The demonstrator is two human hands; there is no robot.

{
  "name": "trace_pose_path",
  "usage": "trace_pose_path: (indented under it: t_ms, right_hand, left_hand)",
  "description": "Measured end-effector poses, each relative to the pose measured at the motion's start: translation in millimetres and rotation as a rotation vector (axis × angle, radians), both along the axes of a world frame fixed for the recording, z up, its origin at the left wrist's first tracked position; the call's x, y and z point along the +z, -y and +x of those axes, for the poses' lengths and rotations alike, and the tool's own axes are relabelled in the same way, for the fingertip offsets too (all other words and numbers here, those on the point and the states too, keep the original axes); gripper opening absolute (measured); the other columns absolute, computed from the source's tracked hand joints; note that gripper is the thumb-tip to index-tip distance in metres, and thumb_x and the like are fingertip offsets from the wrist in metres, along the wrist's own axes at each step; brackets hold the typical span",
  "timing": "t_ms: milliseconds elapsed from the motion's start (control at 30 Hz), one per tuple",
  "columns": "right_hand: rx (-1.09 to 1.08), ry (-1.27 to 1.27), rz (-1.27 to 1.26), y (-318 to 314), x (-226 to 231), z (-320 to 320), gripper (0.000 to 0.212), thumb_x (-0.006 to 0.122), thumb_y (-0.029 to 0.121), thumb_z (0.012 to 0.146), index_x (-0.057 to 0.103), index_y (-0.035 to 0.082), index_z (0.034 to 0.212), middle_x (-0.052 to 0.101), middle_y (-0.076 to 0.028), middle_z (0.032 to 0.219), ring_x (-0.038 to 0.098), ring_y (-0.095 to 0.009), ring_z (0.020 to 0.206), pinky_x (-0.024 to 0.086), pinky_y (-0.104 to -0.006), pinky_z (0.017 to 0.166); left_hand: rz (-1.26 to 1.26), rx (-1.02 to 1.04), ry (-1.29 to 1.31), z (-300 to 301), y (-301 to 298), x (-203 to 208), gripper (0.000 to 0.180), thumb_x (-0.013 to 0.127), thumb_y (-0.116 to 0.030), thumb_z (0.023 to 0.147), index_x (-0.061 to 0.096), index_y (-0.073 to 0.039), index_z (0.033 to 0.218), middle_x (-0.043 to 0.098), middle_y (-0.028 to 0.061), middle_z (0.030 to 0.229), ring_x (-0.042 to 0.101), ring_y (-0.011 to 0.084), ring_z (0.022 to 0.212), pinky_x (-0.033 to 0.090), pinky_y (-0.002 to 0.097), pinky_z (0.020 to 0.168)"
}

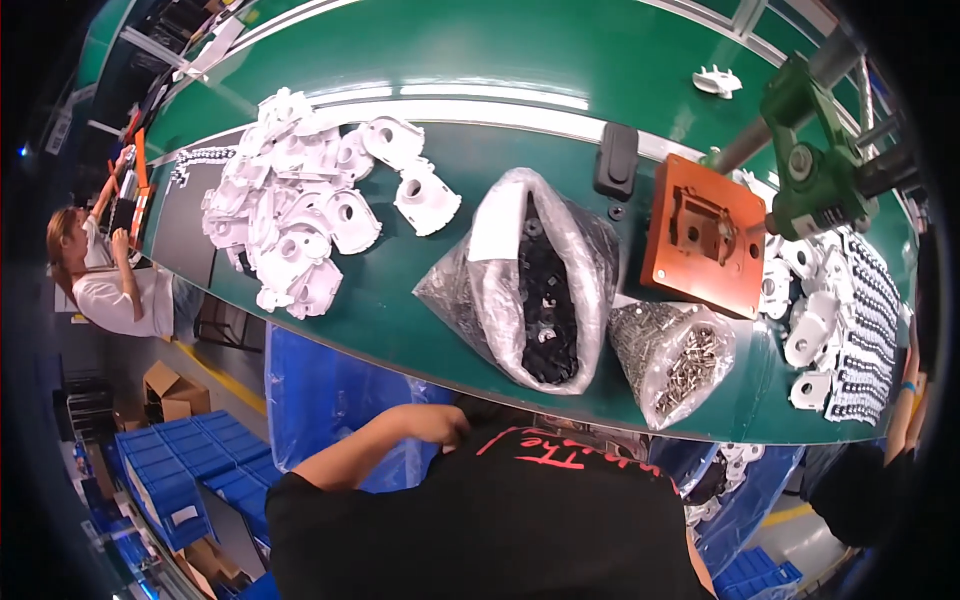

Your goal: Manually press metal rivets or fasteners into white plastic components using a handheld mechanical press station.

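Note:
My left hand (437,426) is in front of my black shirt, just below the table's front edge. Its fingers are curled in, and whatever they may hold is hidden. My right hand is out of sight; only a sliver of the right arm (700,570) shows beside my shirt. Nearest on the table stands an open clear plastic bag (480,310) of small black parts (548,335). Right of it, a smaller plastic bag (650,345) holds metal screws (695,365). Behind that sits an orange fixture block (708,275) with a recessed middle, beneath a green press (800,150).
White plastic housings (300,200) are heaped on the table's left. More white housings (810,330) and rows of black-and-white parts (868,330) lie at the right. A black oblong case (616,160) stands behind the bags. Blue bins (200,450) are on the floor. Co-workers (110,260) sit at both sides.

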State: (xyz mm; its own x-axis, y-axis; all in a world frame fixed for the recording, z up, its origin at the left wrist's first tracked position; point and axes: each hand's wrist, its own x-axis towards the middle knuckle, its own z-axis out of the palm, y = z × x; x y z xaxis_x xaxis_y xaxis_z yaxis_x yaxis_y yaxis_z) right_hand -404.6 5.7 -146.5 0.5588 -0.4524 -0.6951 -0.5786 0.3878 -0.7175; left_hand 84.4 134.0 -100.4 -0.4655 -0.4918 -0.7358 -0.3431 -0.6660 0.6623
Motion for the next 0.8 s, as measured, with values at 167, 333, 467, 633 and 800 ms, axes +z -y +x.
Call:
trace_pose_path:
  t_ms: [167,333,467,633,800]
  right_hand:
    - [0.381,-0.152,-0.098,42,38,25,0.020,0.065,0.019,0.072,0.064,0.000,0.075,0.059,-0.010,0.060,0.057,-0.015,0.057,0.045,-0.0321,0.053]
    - [0.649,-0.185,0.092,104,134,37,0.018,0.065,0.015,0.074,0.065,-0.001,0.084,0.067,-0.009,0.076,0.063,-0.015,0.068,0.049,-0.0289,0.062]
    - [0.333,0.068,0.043,166,210,51,0.010,0.066,0.006,0.076,0.063,-0.002,0.071,0.068,-0.012,0.074,0.066,-0.015,0.068,0.051,-0.0242,0.058]
    - [-0.142,-0.484,-1.162,223,210,82,0.020,0.064,0.015,0.077,0.055,-0.001,0.083,0.057,-0.010,0.073,0.056,-0.020,0.070,0.044,-0.0325,0.065]
    - [-0.170,-0.837,-1.444,225,177,75,0.054,0.076,0.025,0.067,0.050,0.001,0.108,0.047,-0.024,0.118,0.048,-0.041,0.105,0.042,-0.0427,0.088]
  left_hand:
    - [-0.002,-0.302,0.187,32,10,55,0.017,0.055,-0.015,0.079,0.061,0.001,0.079,0.065,0.0102,0.070,0.063,0.0158,0.066,0.049,0.0312,0.059]
    - [-0.447,0.097,0.241,83,74,146,0.013,0.059,-0.018,0.086,0.060,-0.005,0.083,0.064,0.0034,0.075,0.059,0.0085,0.066,0.046,0.0239,0.061]
    - [-0.914,0.611,1.189,104,134,125,0.031,0.057,-0.025,0.086,0.051,-0.002,0.106,0.064,0.0169,0.089,0.063,0.0338,0.081,0.048,0.0404,0.068]
    - [-0.653,0.463,1.551,120,176,97,0.045,0.051,-0.044,0.088,0.048,-0.003,0.106,0.062,0.0254,0.092,0.058,0.0440,0.090,0.043,0.0512,0.074]
    - [-0.740,0.411,1.500,138,173,80,0.037,0.053,-0.038,0.088,0.050,-0.003,0.100,0.062,0.0235,0.085,0.060,0.0387,0.079,0.043,0.0476,0.070]
